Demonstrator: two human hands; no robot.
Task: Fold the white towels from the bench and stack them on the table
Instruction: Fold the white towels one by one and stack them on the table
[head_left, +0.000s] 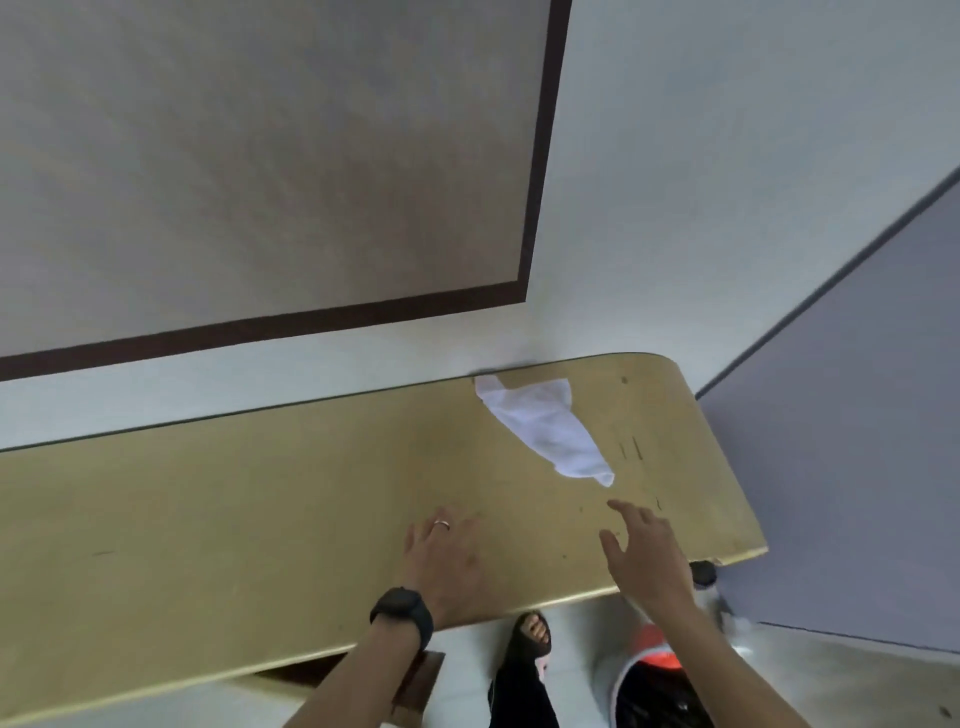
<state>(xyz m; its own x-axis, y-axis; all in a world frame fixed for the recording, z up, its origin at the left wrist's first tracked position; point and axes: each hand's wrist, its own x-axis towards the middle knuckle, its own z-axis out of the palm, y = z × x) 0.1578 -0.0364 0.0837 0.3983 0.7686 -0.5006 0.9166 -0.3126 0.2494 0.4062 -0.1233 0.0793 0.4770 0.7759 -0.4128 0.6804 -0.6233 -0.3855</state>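
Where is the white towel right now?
In the head view, the white towel lies crumpled near the right end of the bench, far corner at the wall, just beyond the right hand.

Head cam looks fwd and steeply down (close in) over the bench (260, 519) toward the wall (675, 208).

A pale wall (675, 156) bears a dark-framed beige panel (260, 156); a grey partition (857, 415) stands at right.

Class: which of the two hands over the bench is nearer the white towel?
The right hand, stretched toward the near corner of the towel. It is bare; the left hand, farther off, wears a ring and a black watch.
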